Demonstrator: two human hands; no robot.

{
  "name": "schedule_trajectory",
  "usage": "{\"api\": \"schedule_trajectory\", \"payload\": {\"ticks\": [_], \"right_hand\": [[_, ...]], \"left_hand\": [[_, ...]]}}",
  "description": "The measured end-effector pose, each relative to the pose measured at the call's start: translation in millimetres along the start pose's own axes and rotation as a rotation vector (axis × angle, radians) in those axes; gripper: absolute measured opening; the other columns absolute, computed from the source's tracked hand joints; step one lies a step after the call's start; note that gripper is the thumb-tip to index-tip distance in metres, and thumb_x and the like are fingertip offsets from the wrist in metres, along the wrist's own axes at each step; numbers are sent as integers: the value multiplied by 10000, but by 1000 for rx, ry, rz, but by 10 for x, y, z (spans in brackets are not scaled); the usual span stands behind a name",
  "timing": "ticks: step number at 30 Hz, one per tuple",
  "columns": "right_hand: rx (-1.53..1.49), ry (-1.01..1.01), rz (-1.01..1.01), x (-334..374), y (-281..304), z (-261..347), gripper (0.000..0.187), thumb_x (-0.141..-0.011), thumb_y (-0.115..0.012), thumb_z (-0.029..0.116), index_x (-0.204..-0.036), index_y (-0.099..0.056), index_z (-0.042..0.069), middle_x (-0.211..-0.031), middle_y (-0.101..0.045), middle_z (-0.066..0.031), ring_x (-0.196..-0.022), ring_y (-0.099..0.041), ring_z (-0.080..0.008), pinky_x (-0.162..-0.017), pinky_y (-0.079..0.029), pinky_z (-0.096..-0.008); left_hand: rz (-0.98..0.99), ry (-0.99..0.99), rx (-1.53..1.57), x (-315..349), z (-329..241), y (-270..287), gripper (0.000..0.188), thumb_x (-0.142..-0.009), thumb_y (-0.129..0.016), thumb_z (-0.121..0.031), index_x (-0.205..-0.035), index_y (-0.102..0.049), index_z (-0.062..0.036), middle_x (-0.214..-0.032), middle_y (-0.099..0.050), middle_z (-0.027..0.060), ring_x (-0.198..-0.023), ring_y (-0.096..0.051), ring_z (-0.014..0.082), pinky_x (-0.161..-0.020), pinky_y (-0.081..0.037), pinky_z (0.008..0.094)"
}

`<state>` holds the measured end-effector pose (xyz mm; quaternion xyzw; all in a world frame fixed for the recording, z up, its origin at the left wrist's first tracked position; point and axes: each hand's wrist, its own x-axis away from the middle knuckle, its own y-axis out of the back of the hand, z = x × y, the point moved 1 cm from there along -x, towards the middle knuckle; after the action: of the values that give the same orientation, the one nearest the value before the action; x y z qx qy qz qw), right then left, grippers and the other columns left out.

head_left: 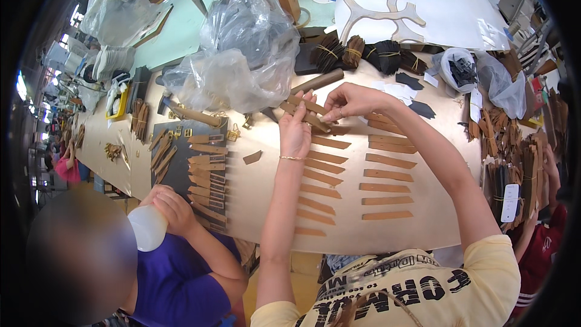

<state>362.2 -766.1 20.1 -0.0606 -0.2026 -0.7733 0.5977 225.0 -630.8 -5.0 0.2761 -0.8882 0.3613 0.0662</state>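
In the head view, brown strips (316,108) were held in the half-curled left hand (295,130) over the table (445,206), beyond laid-out loose strips (387,188). The right hand (356,103) was bunched at the held ones' right end; whether anything was gripped could not be told.

There are two hands (296,122), two forearms (277,212) and, between these, two columns of brown strips (387,175): eight left, about nine right.

Yellow T-shirt (484,278), black lettering (433,289), thin bracelet (292,158), probably a ring (341,111)
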Motion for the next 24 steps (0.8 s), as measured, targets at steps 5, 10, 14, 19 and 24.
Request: {"api": "schedule_trajectory", "payload": {"ticks": [5,10,14,19,24], "right_hand": [[130,123,-301,172,-169,249,221,-834,-798,225,-874,-688,37,-715,-656,-8,-662,-552,-72,-618,-435,-271],[937,539,-659,499,-675,465,128,-806,-706,214,-932,-721,194,-755,-627,19,-756,-602,-158,-709,-432,-340],[1106,811,-729,828,-1318,484,243,-782,-679,204,-1018,-720,237,-819,-598,73,-768,-558,-113,-784,-383,-366],[845,957,-521,1213,-2177,300,173,-837,-638,192,-994,-707,169,-820,-576,61,-809,-565,-109,-899,-356,-392],[894,794,-270,1375,-2648,-45,258,-844,-630,199,-1091,-690,154,-969,-602,29,-932,-571,-140,-963,-331,-438]], "left_hand": [[8,-13,70,187,-155,-74,426,-1056,-456,-128,-1429,-364,56,-1370,-532,194,-1282,-519,251,-1088,-461,368],[16,-31,-133,677,-306,132,380,-1009,-603,-219,-1303,-543,14,-1173,-632,92,-1086,-593,160,-915,-525,352],[-130,-29,-240,1396,-337,469,399,-994,-618,-143,-1332,-514,42,-1176,-631,104,-1059,-615,158,-870,-523,300],[-469,-39,-372,2464,-239,868,376,-956,-652,-67,-1301,-536,28,-1092,-660,102,-966,-662,162,-787,-544,264],[-698,-66,-621,2905,127,1138,329,-934,-667,-22,-1239,-571,53,-976,-669,78,-840,-679,138,-683,-562,221]]}}
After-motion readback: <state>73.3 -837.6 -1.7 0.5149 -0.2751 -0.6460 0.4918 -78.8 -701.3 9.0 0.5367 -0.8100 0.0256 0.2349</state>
